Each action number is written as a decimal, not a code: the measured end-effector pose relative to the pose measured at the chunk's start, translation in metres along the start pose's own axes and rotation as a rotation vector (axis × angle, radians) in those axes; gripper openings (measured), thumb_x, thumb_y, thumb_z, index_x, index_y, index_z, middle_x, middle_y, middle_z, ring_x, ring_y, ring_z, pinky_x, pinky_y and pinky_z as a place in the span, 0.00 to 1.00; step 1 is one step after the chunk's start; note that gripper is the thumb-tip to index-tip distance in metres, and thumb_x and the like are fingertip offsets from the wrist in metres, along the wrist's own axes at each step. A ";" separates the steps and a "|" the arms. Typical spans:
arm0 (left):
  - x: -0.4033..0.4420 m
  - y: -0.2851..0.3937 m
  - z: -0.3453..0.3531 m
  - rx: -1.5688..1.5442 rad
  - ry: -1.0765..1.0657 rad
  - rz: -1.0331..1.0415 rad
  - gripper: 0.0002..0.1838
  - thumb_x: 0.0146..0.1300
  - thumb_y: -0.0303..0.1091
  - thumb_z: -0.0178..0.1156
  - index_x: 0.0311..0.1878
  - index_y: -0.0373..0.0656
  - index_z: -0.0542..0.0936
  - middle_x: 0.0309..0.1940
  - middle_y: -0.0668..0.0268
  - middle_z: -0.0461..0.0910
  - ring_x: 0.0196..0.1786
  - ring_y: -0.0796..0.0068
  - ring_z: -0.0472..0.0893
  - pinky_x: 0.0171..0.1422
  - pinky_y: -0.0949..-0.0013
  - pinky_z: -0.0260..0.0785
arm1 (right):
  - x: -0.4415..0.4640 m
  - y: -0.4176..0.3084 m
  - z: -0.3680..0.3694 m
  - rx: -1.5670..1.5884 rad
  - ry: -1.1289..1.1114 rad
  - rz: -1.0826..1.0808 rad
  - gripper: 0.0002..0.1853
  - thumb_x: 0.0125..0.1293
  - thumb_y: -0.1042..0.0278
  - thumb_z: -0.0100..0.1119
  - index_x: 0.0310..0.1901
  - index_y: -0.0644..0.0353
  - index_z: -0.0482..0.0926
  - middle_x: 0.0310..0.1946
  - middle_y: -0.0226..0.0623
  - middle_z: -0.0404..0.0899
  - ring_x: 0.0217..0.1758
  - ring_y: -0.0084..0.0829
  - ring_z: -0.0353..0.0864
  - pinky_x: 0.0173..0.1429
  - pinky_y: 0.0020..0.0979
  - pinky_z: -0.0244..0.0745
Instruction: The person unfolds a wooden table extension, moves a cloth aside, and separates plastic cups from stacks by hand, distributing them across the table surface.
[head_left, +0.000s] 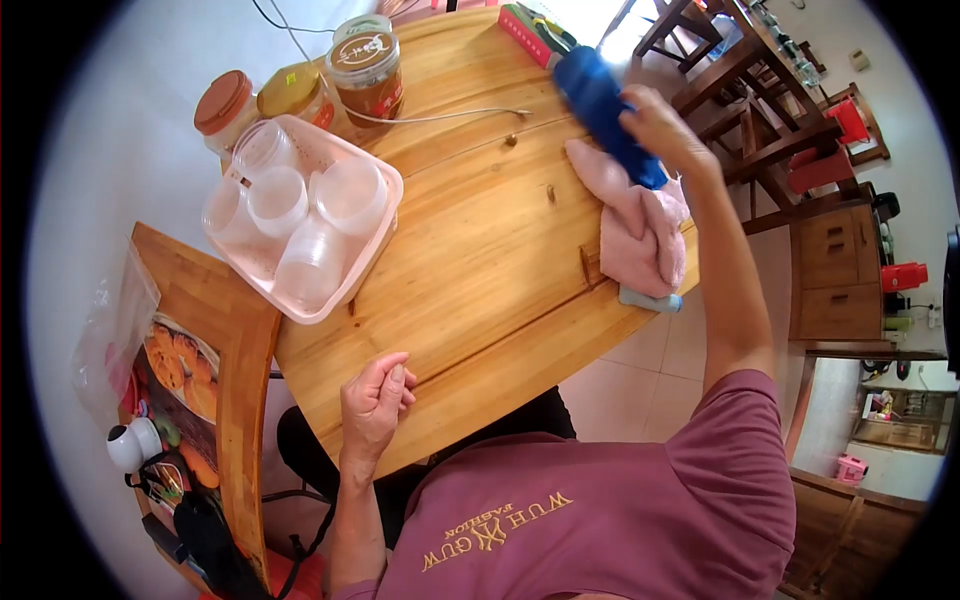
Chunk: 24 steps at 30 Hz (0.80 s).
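My right hand is closed round a blue bottle-like object, blurred by motion, at the table's far right. Just below it a crumpled pink cloth lies on the wooden table, with a light blue item partly hidden under its lower end. My left hand rests at the near left table edge, fingers curled together with the thumb on top; nothing shows in it. Up and left of it stands a pink tray holding several clear plastic cups.
Lidded jars stand behind the tray. A white cable crosses the table. A red and green box with pliers-like handles lies at the far edge. A wooden chair is at the left.
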<state>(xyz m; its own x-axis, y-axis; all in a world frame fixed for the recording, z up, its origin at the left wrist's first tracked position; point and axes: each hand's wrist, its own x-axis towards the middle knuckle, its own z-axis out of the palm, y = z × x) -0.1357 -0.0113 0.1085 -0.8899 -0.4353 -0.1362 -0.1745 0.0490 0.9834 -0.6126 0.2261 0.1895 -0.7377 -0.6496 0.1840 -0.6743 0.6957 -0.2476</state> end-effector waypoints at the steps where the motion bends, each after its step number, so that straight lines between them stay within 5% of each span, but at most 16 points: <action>1: 0.000 0.000 0.000 -0.005 0.001 -0.012 0.13 0.75 0.33 0.55 0.53 0.35 0.81 0.32 0.65 0.83 0.27 0.83 0.80 0.30 0.80 0.71 | -0.001 -0.002 0.008 -0.057 -0.264 0.011 0.22 0.70 0.63 0.55 0.61 0.64 0.75 0.60 0.54 0.75 0.65 0.50 0.73 0.70 0.41 0.68; 7: -0.001 0.002 -0.002 -0.019 -0.009 -0.026 0.12 0.75 0.32 0.55 0.53 0.35 0.81 0.32 0.65 0.83 0.27 0.83 0.80 0.30 0.79 0.71 | -0.025 -0.025 0.008 0.028 -0.319 0.079 0.22 0.73 0.65 0.51 0.66 0.60 0.72 0.70 0.47 0.67 0.73 0.45 0.65 0.77 0.38 0.58; 11: 0.002 0.002 -0.001 0.010 -0.009 -0.004 0.11 0.74 0.30 0.55 0.52 0.34 0.81 0.31 0.65 0.83 0.27 0.83 0.80 0.30 0.78 0.72 | -0.029 0.011 0.026 -0.083 -0.033 0.065 0.27 0.71 0.57 0.54 0.68 0.60 0.71 0.71 0.52 0.64 0.74 0.49 0.65 0.77 0.40 0.59; 16: 0.001 0.004 -0.003 -0.004 0.002 0.010 0.11 0.74 0.30 0.55 0.52 0.34 0.81 0.31 0.65 0.83 0.27 0.82 0.80 0.30 0.78 0.72 | -0.026 0.021 0.030 -0.127 -0.198 0.047 0.29 0.67 0.56 0.57 0.67 0.59 0.71 0.62 0.53 0.74 0.66 0.52 0.72 0.72 0.44 0.65; 19: 0.001 0.002 -0.006 -0.012 -0.015 0.002 0.12 0.74 0.31 0.55 0.52 0.35 0.81 0.32 0.66 0.83 0.28 0.83 0.80 0.30 0.78 0.72 | -0.027 -0.013 0.025 -0.087 0.053 -0.129 0.26 0.69 0.59 0.58 0.65 0.60 0.73 0.61 0.52 0.74 0.65 0.50 0.74 0.69 0.43 0.68; 24: 0.004 0.000 -0.008 0.135 -0.036 0.169 0.12 0.74 0.33 0.56 0.51 0.34 0.81 0.32 0.65 0.83 0.28 0.82 0.80 0.32 0.77 0.74 | -0.041 -0.155 0.005 0.398 -0.140 -0.111 0.23 0.71 0.61 0.60 0.64 0.61 0.74 0.58 0.45 0.78 0.60 0.39 0.78 0.62 0.32 0.73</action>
<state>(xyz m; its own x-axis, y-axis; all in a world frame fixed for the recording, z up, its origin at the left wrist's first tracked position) -0.1356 -0.0205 0.1086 -0.9256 -0.3779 0.0229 -0.0740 0.2398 0.9680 -0.4775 0.1435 0.2151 -0.6312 -0.7682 0.1068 -0.6641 0.4641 -0.5862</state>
